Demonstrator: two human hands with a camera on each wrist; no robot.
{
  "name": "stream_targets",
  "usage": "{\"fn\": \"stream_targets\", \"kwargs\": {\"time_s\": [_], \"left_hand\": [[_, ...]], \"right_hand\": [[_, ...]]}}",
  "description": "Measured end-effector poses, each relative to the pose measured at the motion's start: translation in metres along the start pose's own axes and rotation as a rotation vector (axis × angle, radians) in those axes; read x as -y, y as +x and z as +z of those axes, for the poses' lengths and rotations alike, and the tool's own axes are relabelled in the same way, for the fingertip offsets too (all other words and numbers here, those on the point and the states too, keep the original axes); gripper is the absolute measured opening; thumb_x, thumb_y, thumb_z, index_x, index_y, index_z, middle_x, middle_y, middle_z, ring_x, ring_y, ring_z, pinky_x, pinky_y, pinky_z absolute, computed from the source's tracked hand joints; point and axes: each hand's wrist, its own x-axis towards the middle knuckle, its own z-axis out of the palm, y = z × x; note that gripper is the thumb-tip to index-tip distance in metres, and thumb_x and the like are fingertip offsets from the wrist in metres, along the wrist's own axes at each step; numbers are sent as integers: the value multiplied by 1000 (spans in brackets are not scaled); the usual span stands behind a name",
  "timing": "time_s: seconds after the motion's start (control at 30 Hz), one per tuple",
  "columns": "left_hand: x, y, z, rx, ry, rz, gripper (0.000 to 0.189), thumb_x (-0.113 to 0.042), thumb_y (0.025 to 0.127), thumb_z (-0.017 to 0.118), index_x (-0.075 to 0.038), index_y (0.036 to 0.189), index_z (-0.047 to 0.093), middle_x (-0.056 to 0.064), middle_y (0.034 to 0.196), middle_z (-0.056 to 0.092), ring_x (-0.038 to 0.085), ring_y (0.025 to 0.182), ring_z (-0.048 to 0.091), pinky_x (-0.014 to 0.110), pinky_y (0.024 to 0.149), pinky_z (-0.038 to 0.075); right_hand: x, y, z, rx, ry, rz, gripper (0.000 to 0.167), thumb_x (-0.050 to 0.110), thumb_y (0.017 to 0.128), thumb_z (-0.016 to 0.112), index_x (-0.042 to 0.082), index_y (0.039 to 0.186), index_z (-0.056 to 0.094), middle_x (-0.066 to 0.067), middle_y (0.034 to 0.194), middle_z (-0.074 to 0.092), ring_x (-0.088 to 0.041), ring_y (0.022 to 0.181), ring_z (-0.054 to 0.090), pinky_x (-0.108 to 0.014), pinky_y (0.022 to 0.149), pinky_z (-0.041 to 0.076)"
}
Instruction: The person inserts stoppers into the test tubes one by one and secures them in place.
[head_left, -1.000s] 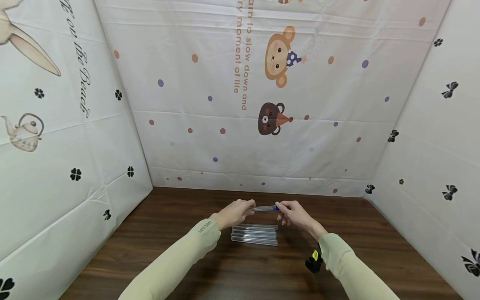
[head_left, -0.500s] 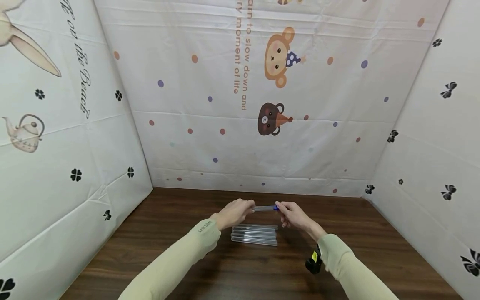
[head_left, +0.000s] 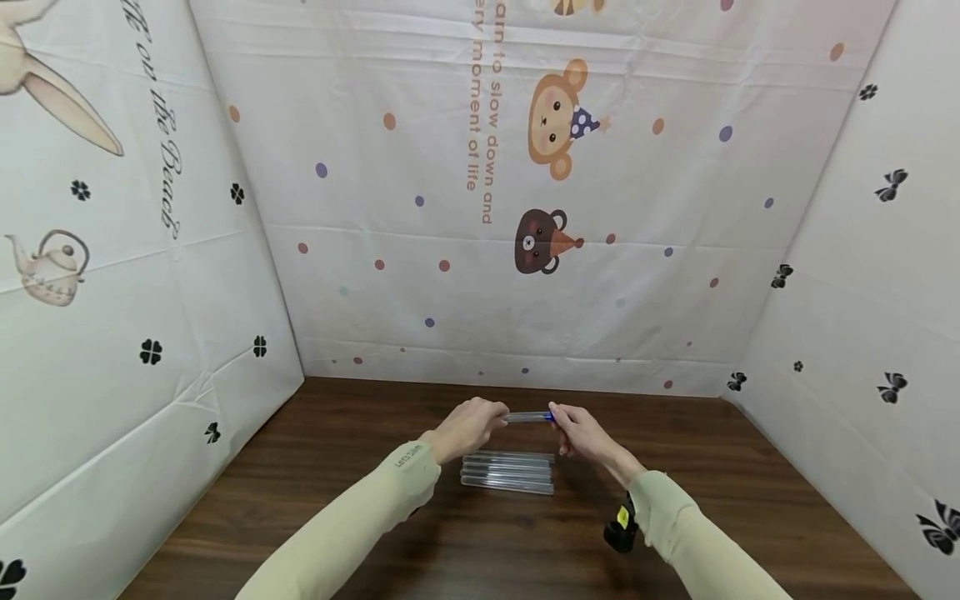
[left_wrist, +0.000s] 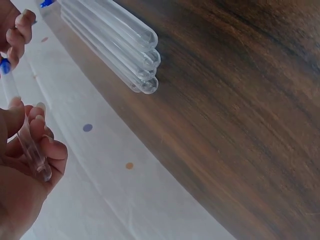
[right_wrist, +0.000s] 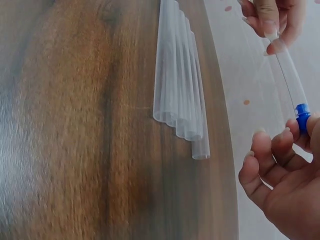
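My left hand [head_left: 467,428] holds a clear test tube [head_left: 528,417] near its rounded end, above the table. The thumb and fingers curl round it, as the left wrist view shows. At the tube's other end, my right hand [head_left: 585,433] pinches a blue stopper [right_wrist: 302,120] between thumb and forefinger. The stopper sits at the tube's mouth; how deep it goes in is partly hidden by the fingertips. The other right fingers are loosely bent. Several more clear test tubes [head_left: 507,473] lie side by side on the table, their open ends towards the right.
The dark wooden table [head_left: 360,500] meets a white printed cloth wall [head_left: 480,325] at the back, with more cloth at both sides. A black object with a yellow patch [head_left: 621,527] is by the right sleeve. A small blue piece [left_wrist: 46,3] shows at the left wrist view's top edge.
Both hands stay almost in place with the tube between them. The right fingers have shifted slightly about the blue stopper, and the head view has tilted a little.
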Motion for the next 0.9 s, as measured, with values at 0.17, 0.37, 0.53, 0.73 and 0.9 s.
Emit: {"fn": "stream_targets", "kwargs": {"time_s": [0.17,0.37,0.53,0.73,0.9], "left_hand": [[-1,-1,2,-12,14,20,17,-7,97,54,-12,85,65,6,87,73,2,61,49,16,58,42],[-4,-3,3,-43,30,31,19,-8,96,56,-12,79,64,7,84,73,6,63,59,16,57,41],[-6,-3,3,-78,77,30,17,-5,94,58,-12,80,66,4,93,75,13,83,72,16,59,43],[-8,-2,4,-94,134,28,17,-2,92,59,-13,82,69,4,96,76,15,87,72,16,60,47],[-8,-1,5,-109,175,39,16,-3,91,61,-13,80,67,3,91,76,12,78,71,15,59,48]], "right_hand": [[-3,1,3,-1,9,15,41,33,106,35,3,81,49,-2,60,46,-14,51,53,-33,51,49],[-4,2,5,-12,1,16,42,31,106,34,3,79,49,-3,61,48,-16,53,53,-35,54,50],[-3,5,7,-54,3,42,42,31,106,36,5,75,49,-2,59,46,-15,53,52,-37,57,51],[-2,5,10,-65,-21,59,43,28,106,37,3,74,50,-1,56,45,-15,51,50,-40,59,51],[-3,6,11,-64,0,75,43,28,106,37,4,73,51,-1,57,45,-13,50,46,-36,57,49]]}}
